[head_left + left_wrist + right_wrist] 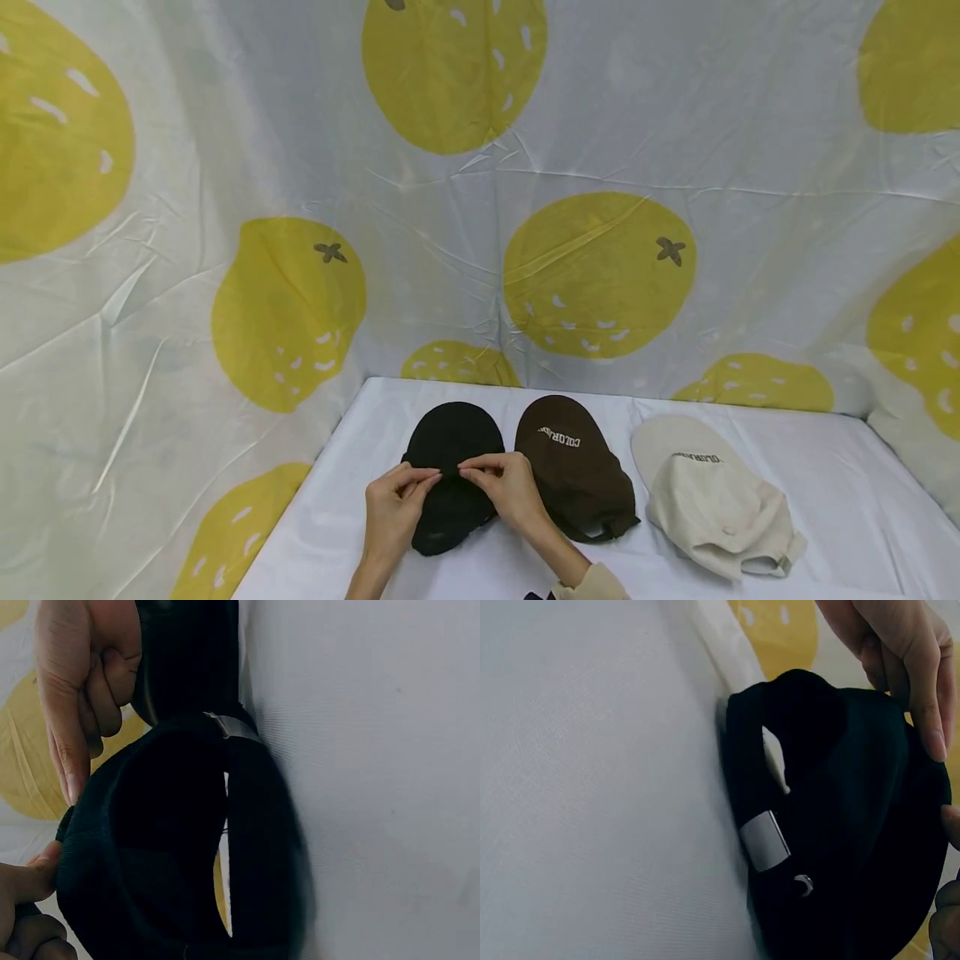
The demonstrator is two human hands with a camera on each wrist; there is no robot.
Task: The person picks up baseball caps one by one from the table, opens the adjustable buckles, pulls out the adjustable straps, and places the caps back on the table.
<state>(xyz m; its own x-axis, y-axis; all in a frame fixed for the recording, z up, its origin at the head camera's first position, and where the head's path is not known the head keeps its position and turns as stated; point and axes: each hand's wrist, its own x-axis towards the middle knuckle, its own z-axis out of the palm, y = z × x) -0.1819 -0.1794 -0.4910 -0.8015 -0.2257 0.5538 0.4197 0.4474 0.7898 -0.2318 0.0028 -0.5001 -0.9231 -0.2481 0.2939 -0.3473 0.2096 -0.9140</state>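
A black cap (457,437) lies with its brim toward the back wall and its opening toward me. My left hand (397,504) pinches the fabric of its crown between thumb and forefinger. Just beside it, my right hand (512,490) pinches the same part from the right, the two sets of fingertips a small gap apart. Both wrist views look into the cap's dark hollow. At the back strap sits a metal buckle (765,840), also seen as a buckle (232,727) in the left wrist view.
Right of the black cap lies a dark brown cap (577,475) with white lettering, close to my right hand. Farther right is a beige cap (720,500), its crown crumpled. A white cloth (840,492) covers the table; a lemon-print curtain (450,250) hangs behind and at the sides.
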